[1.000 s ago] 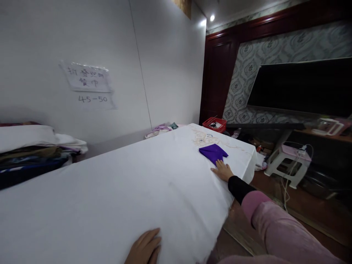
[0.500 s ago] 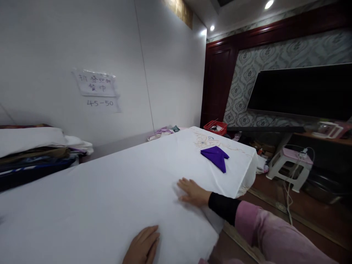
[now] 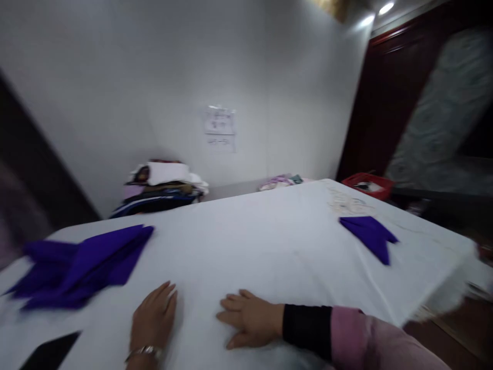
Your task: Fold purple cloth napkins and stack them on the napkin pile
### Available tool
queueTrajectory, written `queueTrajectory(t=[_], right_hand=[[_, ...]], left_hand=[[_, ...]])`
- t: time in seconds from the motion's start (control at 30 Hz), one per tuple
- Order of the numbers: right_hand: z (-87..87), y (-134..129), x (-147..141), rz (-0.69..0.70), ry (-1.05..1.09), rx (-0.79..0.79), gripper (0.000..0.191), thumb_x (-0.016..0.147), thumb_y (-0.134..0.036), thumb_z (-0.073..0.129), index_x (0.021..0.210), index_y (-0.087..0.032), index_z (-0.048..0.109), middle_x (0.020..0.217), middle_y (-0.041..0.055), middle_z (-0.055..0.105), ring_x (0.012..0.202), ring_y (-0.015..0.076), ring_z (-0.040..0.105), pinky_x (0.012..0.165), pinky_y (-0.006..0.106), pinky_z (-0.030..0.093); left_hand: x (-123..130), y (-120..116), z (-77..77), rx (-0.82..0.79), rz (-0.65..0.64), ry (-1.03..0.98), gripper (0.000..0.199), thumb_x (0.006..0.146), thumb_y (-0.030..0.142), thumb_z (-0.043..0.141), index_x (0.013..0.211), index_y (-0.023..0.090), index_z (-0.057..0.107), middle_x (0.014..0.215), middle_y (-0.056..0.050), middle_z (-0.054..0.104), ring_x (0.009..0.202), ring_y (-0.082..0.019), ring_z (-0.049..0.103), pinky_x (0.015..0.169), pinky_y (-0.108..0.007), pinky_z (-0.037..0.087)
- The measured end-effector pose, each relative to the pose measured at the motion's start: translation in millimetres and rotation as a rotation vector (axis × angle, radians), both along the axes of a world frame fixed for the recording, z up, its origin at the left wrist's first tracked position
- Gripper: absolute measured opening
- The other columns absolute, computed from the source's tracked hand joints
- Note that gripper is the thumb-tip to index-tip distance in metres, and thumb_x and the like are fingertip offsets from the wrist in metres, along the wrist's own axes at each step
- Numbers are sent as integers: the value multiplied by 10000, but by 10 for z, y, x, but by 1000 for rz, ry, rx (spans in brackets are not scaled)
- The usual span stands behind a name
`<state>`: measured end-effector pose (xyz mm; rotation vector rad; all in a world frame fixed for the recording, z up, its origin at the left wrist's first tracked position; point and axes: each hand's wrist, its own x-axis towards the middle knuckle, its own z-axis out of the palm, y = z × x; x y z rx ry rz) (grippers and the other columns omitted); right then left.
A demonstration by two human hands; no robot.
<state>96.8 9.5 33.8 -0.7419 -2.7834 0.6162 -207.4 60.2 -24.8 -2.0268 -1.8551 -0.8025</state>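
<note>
My left hand [image 3: 154,316], with a bracelet at the wrist, lies on the white tablecloth [image 3: 246,236] and holds nothing. To its right, my right hand [image 3: 252,317] rests palm down on the cloth with its fingers spread. A loose heap of purple cloth [image 3: 87,264] lies to the left, beyond my left hand. At the right of the table sits a folded purple cloth [image 3: 368,234] with pointed ends, apart from both hands.
A dark flat object [image 3: 52,352] is at the near left. Behind the table are a stack of folded cloths [image 3: 162,187] and a red basket [image 3: 370,186] at the right. Paper notes [image 3: 220,127] hang on the wall.
The view has swung left, bringing the purple heap and the dark object into sight. My right hand has moved nearer on the tablecloth; the folded purple cloth keeps its shape.
</note>
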Motion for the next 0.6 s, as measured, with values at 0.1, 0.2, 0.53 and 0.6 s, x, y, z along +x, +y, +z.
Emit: queueTrajectory(t=[0.1,0.2,0.53,0.6], right_hand=[[-80,0,-94,-38,19,-74,566,887,-479,433,1379,-210,349,1463,116,293,1350,269,210,1090,500,121],[-193,11,-113,-51,45,-71,520,896,-427,431,1378,-247,363,1468,80,290,1357,254,201,1103,493,113],[-514,60,-77,-59,152,-73,483,871,-413,484,1341,-351,393,1432,-3,317,1325,268,277,1091,522,201],[-567,86,-83,-57,144,-77,481,860,-412,502,1328,-372,397,1422,-14,322,1316,273,289,1083,533,219]], left_hand=[[-106,-145,185,39,194,-57,348,792,333,390,978,181,642,1118,-102,646,1047,-237,578,945,-393,432],[-194,-211,312,-4,424,-79,334,800,268,428,1079,194,594,1251,-99,560,1155,-244,497,968,-408,398],[-708,-167,596,-82,678,-146,441,826,235,478,1256,140,469,1400,-143,398,1293,-274,336,1047,-469,273],[-833,-79,664,-90,671,-169,441,835,237,472,1259,117,465,1394,-151,402,1282,-261,358,1042,-419,302]])
